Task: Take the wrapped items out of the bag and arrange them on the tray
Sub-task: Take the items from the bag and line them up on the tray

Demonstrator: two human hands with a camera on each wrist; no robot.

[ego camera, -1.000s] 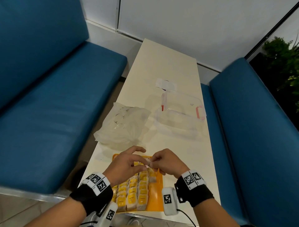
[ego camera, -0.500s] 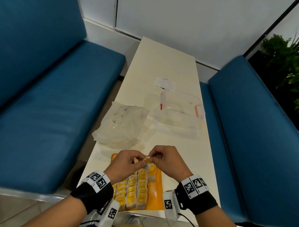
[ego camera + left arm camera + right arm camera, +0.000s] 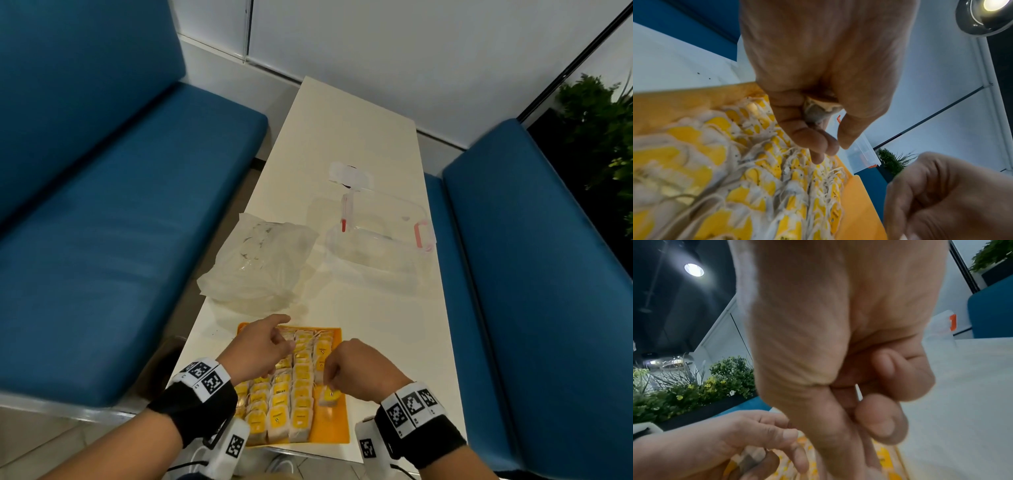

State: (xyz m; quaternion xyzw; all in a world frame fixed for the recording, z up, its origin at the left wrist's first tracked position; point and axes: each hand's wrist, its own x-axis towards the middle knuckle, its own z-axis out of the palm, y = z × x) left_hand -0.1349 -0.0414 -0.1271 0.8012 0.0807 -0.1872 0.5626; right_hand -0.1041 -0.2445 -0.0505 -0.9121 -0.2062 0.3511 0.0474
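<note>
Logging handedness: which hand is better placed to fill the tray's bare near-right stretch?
Right: the right hand dangles a wrapped item just above that bare tray stretch; the left hand is farther.

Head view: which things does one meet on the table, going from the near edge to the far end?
Orange tray with wrapped items → plastic bag → clear container → white paper piece.
</note>
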